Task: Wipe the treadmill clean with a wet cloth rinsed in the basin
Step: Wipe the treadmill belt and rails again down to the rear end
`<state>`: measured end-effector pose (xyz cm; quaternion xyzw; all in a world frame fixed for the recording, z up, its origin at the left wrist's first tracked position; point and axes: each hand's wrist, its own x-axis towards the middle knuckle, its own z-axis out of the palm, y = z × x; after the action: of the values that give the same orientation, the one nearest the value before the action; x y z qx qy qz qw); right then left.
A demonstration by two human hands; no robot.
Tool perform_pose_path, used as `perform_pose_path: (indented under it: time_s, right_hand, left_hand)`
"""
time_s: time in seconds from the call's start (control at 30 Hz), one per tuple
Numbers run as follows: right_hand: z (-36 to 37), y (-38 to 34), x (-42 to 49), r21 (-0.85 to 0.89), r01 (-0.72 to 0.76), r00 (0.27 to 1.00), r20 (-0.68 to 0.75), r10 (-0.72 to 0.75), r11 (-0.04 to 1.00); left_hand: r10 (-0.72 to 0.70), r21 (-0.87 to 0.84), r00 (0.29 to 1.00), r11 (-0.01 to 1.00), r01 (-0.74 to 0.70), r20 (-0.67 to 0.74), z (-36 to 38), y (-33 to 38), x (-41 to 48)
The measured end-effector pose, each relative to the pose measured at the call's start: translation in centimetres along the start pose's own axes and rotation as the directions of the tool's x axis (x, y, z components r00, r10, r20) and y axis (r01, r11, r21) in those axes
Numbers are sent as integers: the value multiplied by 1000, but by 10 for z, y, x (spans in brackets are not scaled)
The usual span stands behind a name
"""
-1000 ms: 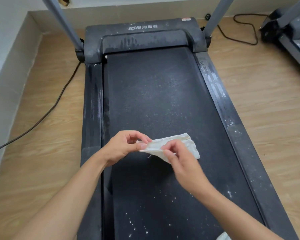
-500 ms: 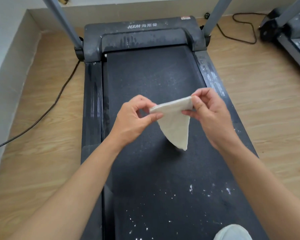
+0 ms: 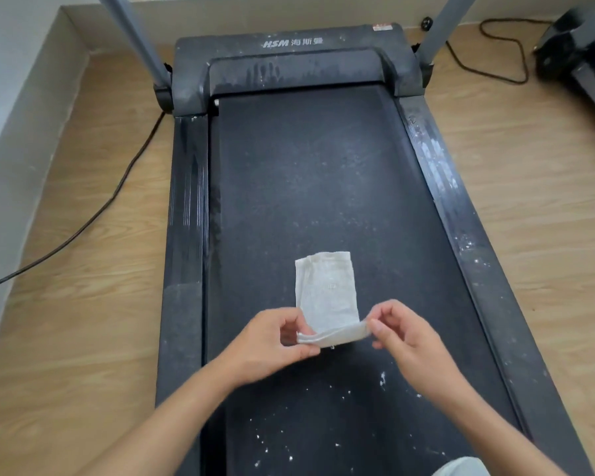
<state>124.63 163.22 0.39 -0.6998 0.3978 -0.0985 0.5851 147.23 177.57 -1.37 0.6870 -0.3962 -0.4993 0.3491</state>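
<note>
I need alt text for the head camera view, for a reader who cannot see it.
The left hand and right hand pinch the near edge of a white cloth over a dusty black treadmill. White specks dot its belt.

white cloth, black white-speckled treadmill

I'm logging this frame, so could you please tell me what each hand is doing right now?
Left hand: pinches the near left end of the cloth.
Right hand: pinches the near right end of the cloth.
</note>
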Motion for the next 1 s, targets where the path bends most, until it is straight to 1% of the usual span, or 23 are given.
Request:
perform_pose_path:
  time_s: [0.07, 0.13, 0.2, 0.33, 0.4, 0.47, 0.53, 0.63, 0.67, 0.7, 0.73, 0.77, 0.8, 0.83, 0.87, 0.9, 0.93, 1.0]
  right_hand:
    - [-2, 7, -9, -74, -33, 999, 34, 36, 997]
    - [-5, 5, -9, -124, -48, 997, 53, 55, 991]
    - [-5, -2, -1, -144, -35, 999, 31, 40, 989]
    - [0, -16, 36, -119, -5, 1000, -21, 2, 993]
    - [5, -16, 60, -156, -11, 999, -33, 6, 988]
    - [10, -13, 83, -236, -11, 999, -54, -2, 972]
    - [13, -8, 99, -372, 3, 997, -68, -31, 928]
    - [12, -2, 111, -511, 39, 995, -60, -80, 859]
    - [11, -2, 112, -538, 52, 994, -53, -95, 842]
    - [10, -2, 111, -555, 64, 993, -47, -108, 830]
    - [8, -4, 109, -571, 74, 993, -38, -116, 818]
    - [6, -4, 106, -584, 87, 992, -25, -125, 807]
    - [5, -4, 100, -601, 105, 991, 0, -131, 792]
    - [4, -2, 92, -615, 134, 990, 44, -136, 777]
    - [3, 1, 84, -625, 174, 985, 106, -138, 761]
    - [3, 6, 76, -627, 235, 971, 181, -155, 743]
    - [4, 13, 67, -620, 306, 949, 261, -178, 723]
    - [6, 31, 55, -607, 431, 893, 392, -220, 668]
  left_hand:
    - [-40, -6, 999, 999, 40, 17, 11, -11, -8]
    - [-66, -41, 998, 997, 66, 6, 16, -13, -9]
    - [-66, -50, 996, 997, 63, -60, 15, -10, -5]
    - [-40, -19, 975, 999, 36, -220, 4, -4, 17]
    - [-38, 47, 957, 997, 53, -287, 0, -1, 29]
    - [-43, 74, 937, 995, 73, -346, -3, 0, 40]
    - [-51, 95, 916, 991, 97, -399, -3, -2, 47]
    - [-32, 210, 869, 965, 154, -493, 5, -5, 53]
    - [-6, 261, 840, 949, 176, -543, 9, -5, 53]
    - [52, 328, 812, 928, 176, -582, 14, -6, 52]
    - [148, 414, 797, 900, 137, -585, 18, -8, 51]
    - [263, 514, 808, 856, 57, -528, 23, -11, 49]
    - [373, 602, 832, 797, -60, -411, 27, -15, 46]
    - [441, 648, 856, 740, -178, -269, 30, -18, 42]
    - [461, 662, 878, 699, -268, -131, 33, -20, 38]
    - [448, 667, 893, 675, -314, -33, 35, -22, 34]
    - [439, 668, 898, 664, -336, 15, 37, -25, 31]
    - [425, 672, 905, 662, -332, 29, 37, -31, 23]
